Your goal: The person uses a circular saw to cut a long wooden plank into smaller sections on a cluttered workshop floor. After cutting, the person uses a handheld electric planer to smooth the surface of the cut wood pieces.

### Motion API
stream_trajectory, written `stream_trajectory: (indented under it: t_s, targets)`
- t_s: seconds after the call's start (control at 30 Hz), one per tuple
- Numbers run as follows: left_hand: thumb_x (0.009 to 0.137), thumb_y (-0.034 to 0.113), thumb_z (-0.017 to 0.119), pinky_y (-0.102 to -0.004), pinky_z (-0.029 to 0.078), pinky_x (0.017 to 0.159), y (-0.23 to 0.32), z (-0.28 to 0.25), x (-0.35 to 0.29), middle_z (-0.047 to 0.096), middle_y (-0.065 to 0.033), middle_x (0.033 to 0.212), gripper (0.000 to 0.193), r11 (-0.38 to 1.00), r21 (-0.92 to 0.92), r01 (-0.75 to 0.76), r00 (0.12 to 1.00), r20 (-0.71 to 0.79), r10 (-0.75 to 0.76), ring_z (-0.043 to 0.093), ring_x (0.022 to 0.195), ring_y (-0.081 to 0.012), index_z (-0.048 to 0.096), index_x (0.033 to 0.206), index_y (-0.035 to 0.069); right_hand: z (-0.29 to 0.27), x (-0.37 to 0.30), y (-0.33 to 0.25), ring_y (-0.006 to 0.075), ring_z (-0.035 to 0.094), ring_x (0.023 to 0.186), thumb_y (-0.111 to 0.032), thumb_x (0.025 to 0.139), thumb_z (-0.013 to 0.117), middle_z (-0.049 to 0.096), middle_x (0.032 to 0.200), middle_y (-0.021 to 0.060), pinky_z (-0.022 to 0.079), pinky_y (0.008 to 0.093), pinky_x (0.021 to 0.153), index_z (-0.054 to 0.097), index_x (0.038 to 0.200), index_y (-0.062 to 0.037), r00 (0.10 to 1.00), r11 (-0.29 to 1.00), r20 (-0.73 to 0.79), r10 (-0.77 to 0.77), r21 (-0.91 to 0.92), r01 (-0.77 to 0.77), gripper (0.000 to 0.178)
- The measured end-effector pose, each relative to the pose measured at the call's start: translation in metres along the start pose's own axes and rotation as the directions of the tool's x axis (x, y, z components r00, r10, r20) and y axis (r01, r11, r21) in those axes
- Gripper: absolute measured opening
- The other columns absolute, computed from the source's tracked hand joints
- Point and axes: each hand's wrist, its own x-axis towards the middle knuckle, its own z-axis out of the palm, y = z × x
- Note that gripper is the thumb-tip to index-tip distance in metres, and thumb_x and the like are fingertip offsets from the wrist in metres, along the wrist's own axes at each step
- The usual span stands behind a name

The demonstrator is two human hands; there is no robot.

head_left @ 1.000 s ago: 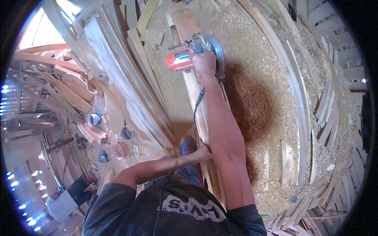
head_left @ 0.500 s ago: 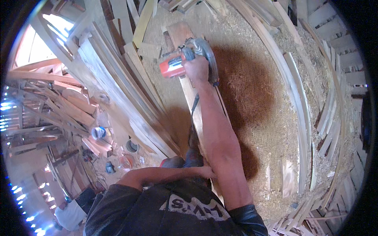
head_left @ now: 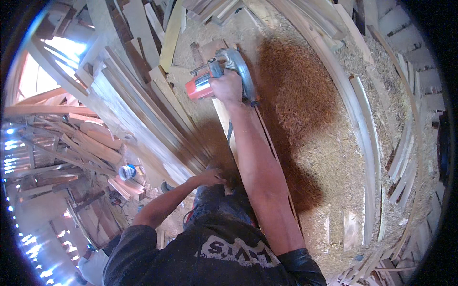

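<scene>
Here, the right hand curls round a saw. I can't tell if the left hand grips anything.

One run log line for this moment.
right hand: grip on circular saw | circular saw: on board | left hand: apart from circular saw

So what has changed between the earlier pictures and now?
The circular saw has advanced along the board toward its far end. The left hand has moved left, away from the right forearm; whether it touches anything is unclear. The right hand still grips the saw.
</scene>
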Motion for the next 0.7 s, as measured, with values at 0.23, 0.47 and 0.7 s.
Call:
stream_trajectory:
  t_s: [0.23,0.47,0.7]
  targets:
    - [0.090,0.056,0.073,-0.0413,0.054,0.100,0.022,-0.091,-0.040,0.072,-0.0223,0.125,0.082,0.864,-0.185,0.467,0.854,-0.158,-0.496,0.069,0.119,-0.0328,0.055,0.143,-0.003,-0.001,0.035,-0.008,0.0456,0.070,0.106,-0.022,0.072,0.067,0.072,0.105,0.0329,0.055,0.0462,0.096,0.073,0.106,0.0058,0.998,0.997,0.000,0.067,-0.040,-0.067,0.044]
    - [0.090,0.057,0.073,-0.0404,0.050,0.106,-0.010,-0.106,-0.052,0.069,-0.0252,0.130,0.087,0.836,-0.108,0.537,0.811,-0.206,-0.548,0.066,0.125,-0.0334,0.051,0.146,-0.006,0.013,0.079,-0.020,0.0455,0.071,0.104,-0.021,0.072,0.066,0.073,0.103,0.0296,0.056,0.0467,0.096,0.073,0.103,0.0052,0.993,0.995,0.061,0.097,0.025,-0.098,0.041]
    - [0.093,0.054,0.071,-0.0401,0.050,0.107,-0.066,-0.140,-0.036,0.068,-0.0235,0.133,0.086,0.916,0.088,0.391,0.917,-0.123,-0.379,0.065,0.126,-0.0330,0.047,0.148,-0.008,0.017,0.127,-0.022,0.0470,0.072,0.098,-0.017,0.072,0.067,0.072,0.101,0.0332,0.057,0.0497,0.092,0.074,0.100,0.0070,0.994,0.998,0.097,-0.060,-0.030,0.063,0.038]
